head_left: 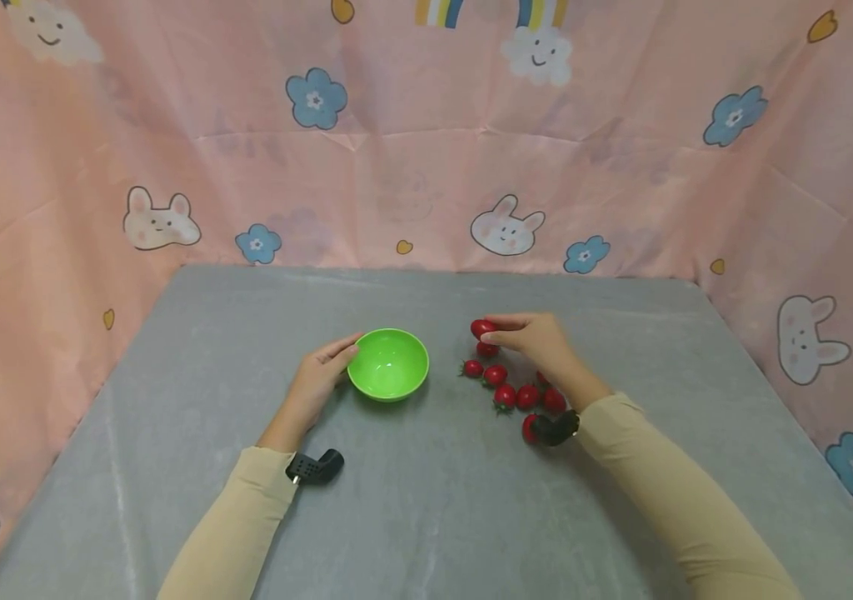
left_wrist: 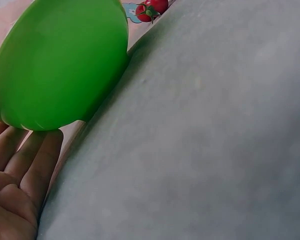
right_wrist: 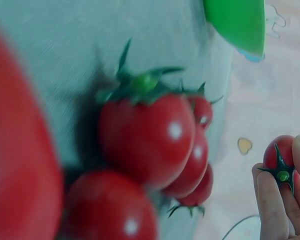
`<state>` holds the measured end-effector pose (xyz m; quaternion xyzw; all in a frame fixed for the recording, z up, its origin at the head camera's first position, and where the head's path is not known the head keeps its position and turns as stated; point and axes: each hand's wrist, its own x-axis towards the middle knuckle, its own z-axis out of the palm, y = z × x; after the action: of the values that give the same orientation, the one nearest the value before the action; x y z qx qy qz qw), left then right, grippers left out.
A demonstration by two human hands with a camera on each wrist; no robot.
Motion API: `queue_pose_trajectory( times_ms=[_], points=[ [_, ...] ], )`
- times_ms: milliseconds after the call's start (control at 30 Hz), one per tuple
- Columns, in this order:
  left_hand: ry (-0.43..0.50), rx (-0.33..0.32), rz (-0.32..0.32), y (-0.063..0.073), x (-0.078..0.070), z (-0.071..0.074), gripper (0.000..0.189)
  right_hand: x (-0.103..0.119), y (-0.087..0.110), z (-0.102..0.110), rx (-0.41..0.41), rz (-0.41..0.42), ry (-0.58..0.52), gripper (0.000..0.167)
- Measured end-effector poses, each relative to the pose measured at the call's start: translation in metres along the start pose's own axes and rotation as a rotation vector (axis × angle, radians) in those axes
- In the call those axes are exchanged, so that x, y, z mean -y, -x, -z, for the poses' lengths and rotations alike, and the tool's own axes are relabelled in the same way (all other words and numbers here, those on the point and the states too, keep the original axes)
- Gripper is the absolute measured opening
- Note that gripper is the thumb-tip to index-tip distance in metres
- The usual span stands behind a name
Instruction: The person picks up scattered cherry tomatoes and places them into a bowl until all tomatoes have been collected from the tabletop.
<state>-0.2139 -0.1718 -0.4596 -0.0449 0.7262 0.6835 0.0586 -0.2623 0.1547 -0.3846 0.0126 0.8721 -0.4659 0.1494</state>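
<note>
At the left side of a bright green bowl, my left hand grips the rim, thumb tip over its edge. In the left wrist view the fingers lie extended against the bowl's outer wall. To the right of the bowl, my right hand pinches a red cherry tomato between thumb and fingers. Its green calyx shows in the right wrist view, where the held tomato sits at the fingertips. Another tomato lies just below the held one in the head view.
Several more cherry tomatoes are spread on the grey table between bowl and right forearm, some partly hidden by the right hand and its black wrist camera. A pink patterned curtain hangs along the table's back and sides.
</note>
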Motion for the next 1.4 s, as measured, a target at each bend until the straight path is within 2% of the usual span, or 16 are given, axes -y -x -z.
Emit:
queue_pose_trajectory(
  times_ms=[267, 567, 767, 1033, 1400],
  points=[
    [0.0, 0.016, 0.0, 0.001, -0.003, -0.001, 0.042, 0.015, -0.001, -0.015, 0.024, 0.074, 0.005, 0.047],
    [-0.005, 0.01, -0.006, -0.002, -0.004, -0.002, 0.042, 0.039, 0.001, -0.032, 0.025, 0.105, 0.072, 0.047],
    [0.004, 0.01, -0.011, -0.003, -0.005, -0.003, 0.042, 0.048, 0.001, -0.042, 0.055, 0.133, 0.067, 0.045],
    [0.015, 0.003, -0.007, -0.003, -0.003, -0.003, 0.041, 0.053, 0.003, -0.055, 0.119, 0.192, -0.028, 0.04],
    [0.025, -0.005, 0.0, 0.001, -0.002, -0.001, 0.041, 0.059, 0.006, -0.074, 0.151, 0.199, -0.08, 0.038]
  ],
)
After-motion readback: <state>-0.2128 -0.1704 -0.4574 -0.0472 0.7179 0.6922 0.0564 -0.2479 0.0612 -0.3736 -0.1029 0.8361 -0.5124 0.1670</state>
